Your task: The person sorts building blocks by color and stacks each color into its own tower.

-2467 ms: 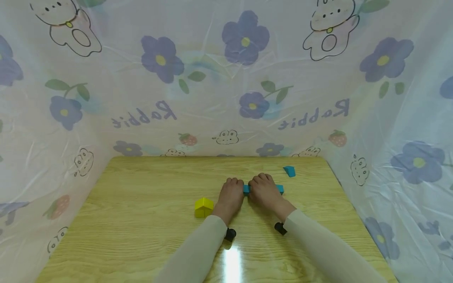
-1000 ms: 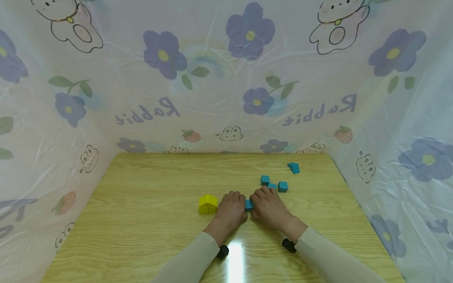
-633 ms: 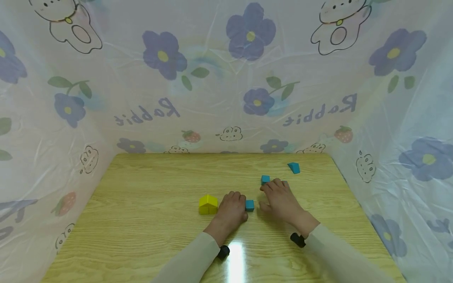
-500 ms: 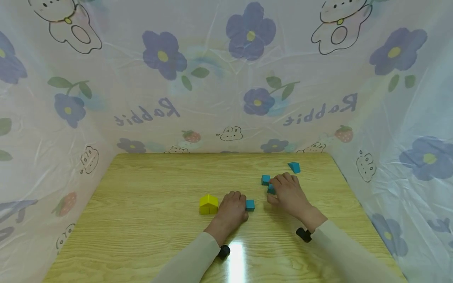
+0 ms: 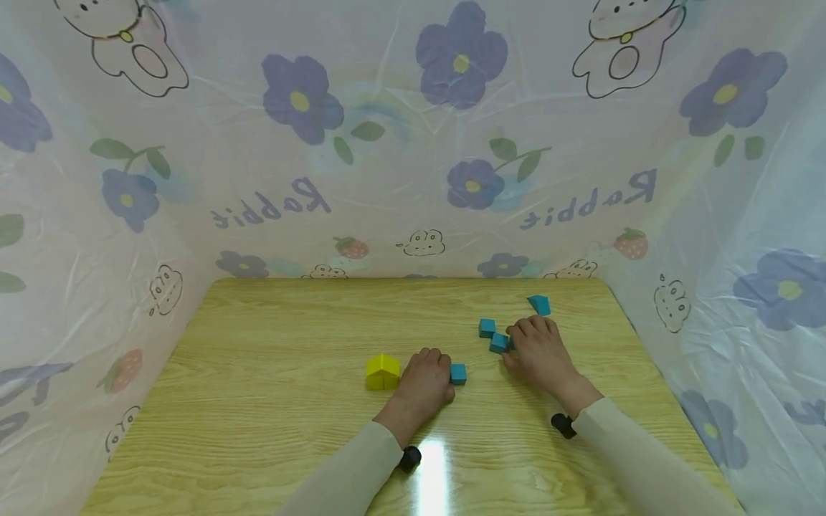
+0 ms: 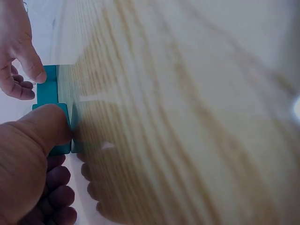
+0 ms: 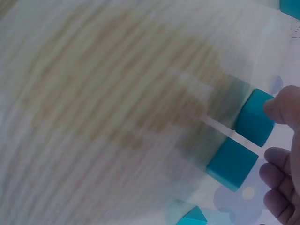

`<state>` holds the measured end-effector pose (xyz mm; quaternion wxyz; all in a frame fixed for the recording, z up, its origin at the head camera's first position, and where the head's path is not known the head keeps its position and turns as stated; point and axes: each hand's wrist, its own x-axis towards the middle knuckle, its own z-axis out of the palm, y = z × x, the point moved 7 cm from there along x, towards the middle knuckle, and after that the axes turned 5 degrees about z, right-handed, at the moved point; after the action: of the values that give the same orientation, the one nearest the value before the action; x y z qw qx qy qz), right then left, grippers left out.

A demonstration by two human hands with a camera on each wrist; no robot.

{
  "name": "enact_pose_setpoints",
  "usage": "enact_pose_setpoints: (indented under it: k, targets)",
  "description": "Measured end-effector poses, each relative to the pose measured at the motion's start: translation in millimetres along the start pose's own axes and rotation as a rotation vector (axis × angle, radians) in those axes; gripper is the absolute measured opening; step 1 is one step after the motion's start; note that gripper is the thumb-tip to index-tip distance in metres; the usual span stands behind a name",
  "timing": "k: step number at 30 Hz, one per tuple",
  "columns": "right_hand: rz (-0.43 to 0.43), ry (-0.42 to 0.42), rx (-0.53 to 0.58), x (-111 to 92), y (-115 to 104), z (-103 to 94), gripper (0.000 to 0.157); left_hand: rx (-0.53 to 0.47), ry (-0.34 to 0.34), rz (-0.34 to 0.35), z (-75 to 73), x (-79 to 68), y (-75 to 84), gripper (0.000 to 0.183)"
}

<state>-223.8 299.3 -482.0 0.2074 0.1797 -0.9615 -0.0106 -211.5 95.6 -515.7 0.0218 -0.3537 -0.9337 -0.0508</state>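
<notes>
My left hand (image 5: 424, 380) rests low on the table and grips a blue block (image 5: 458, 373) at its right side. In the left wrist view the thumb lies against that block (image 6: 60, 143), with curled fingers on its far side. My right hand (image 5: 540, 352) reaches over a blue block (image 5: 513, 342), partly hidden by the hand. Thumb and fingers stand apart. Touching or close beside it is another blue cube (image 5: 499, 342), and a further cube (image 5: 487, 328) lies behind. In the right wrist view the thumb tip overlaps one block (image 7: 255, 117), with the fingers near a second block (image 7: 233, 164).
Several yellow blocks form a house shape (image 5: 383, 371) left of my left hand. A blue wedge (image 5: 539, 304) lies beyond my right hand. The wooden table (image 5: 277, 401) is walled by a patterned curtain (image 5: 400, 179) at the back and sides.
My right hand has left the block at my left hand and moved right and away to the loose cubes. Those came into view separated from the row. The left hand came nearer, then stayed.
</notes>
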Motion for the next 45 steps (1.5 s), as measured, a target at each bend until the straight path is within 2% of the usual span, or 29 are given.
enact_pose_setpoints:
  k: [12, 23, 29, 34, 39, 45]
  targets:
    - [-0.002, -0.001, -0.034, -0.8, 1.3, 8.3, 0.037, 0.021, -0.010, 0.009, 0.4, 0.1, 1.6, 0.029]
    - [-0.020, -0.006, -0.030, 0.2, 0.8, 9.3, 0.036, 0.013, -0.030, -0.007, 2.4, 0.1, 0.1, 0.031]
    - [-0.022, 0.025, 0.012, -0.3, 1.1, 7.3, 0.034, -0.004, -0.035, -0.010, 2.6, 0.1, 0.4, 0.031]
    - [-0.044, 0.064, 0.097, -2.2, -3.8, -1.5, 0.035, -0.006, -0.025, -0.008, 3.2, 0.6, 0.4, 0.029]
    - [-0.105, 0.011, 0.149, -4.8, -18.3, -3.2, 0.035, -0.001, -0.017, -0.008, 2.2, 0.6, 0.5, 0.030]
    - [-0.159, -0.066, 0.140, -6.3, -34.5, 5.5, 0.033, 0.012, -0.007, -0.008, 1.5, 0.7, 0.2, 0.031]
